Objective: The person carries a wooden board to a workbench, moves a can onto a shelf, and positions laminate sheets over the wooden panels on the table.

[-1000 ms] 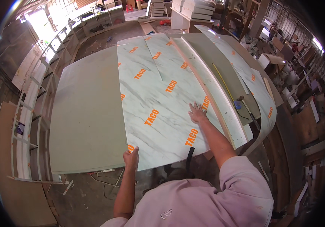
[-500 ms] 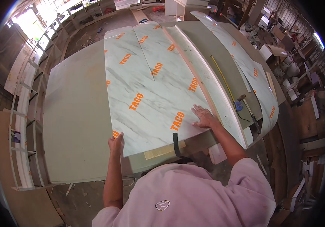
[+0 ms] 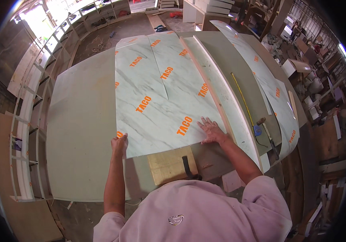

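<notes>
A large marble-patterned laminate sheet (image 3: pixel 149 129) with orange printing lies on the greenish board tabletop (image 3: pixel 80 141). A slit runs through it from the far edge to about its middle. My left hand (image 3: pixel 119 144) pinches the sheet's left edge near the closest corner. Fingers spread, my right hand (image 3: pixel 212 130) lies flat on the sheet's near right corner, beside a long wooden strip (image 3: pixel 211 94). In front of the sheet's near edge, a yellowish wooden piece (image 3: pixel 167 169) shows on the table with a black strap-like thing (image 3: pixel 186 165) over it.
Right of the wooden strip run a white-edged panel (image 3: pixel 231 103), an extended yellow tape measure (image 3: pixel 242 99) with blue case, and a hammer (image 3: pixel 270 139). Another marble-patterned sheet (image 3: pixel 263 76) lies farther right. Open shelf frames (image 3: pixel 36 117) stand left; scrap wood (image 3: pixel 326 149) piles up right.
The sheet has slid away from me with both hands on it. More of the yellowish wooden piece and the tabletop now shows at the near edge.
</notes>
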The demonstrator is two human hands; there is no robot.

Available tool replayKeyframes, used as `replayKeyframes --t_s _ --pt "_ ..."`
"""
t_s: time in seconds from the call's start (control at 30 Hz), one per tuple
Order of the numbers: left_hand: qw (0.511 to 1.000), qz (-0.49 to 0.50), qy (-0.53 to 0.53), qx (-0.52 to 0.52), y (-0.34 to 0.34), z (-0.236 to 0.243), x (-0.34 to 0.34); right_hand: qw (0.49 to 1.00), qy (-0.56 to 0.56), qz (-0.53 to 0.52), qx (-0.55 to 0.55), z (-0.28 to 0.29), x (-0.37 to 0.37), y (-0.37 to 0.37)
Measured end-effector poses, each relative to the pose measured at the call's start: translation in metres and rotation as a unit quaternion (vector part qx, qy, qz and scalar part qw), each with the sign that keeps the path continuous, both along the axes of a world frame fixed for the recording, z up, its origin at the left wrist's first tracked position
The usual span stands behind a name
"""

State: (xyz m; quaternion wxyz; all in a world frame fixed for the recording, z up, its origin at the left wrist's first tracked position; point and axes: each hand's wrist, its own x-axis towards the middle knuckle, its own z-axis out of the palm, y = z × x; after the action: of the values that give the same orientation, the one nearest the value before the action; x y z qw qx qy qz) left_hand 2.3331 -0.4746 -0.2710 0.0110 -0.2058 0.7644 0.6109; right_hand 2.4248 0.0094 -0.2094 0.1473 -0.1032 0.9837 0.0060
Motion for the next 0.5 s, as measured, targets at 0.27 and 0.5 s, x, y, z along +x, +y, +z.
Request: replayKeyframes --t_s 0.27,0.5 --pt "1.0 -0.003 -0.011 -0.026 -0.002 -0.006 -0.046 1.0 -0.004 0.0 0.021 0.0 -0.043 -0.01" --pt "1.0 0.003 -0.01 -0.027 0.001 0.001 -0.079 0.999 0.011 -0.018 0.03 0.001 -0.075 -0.022"
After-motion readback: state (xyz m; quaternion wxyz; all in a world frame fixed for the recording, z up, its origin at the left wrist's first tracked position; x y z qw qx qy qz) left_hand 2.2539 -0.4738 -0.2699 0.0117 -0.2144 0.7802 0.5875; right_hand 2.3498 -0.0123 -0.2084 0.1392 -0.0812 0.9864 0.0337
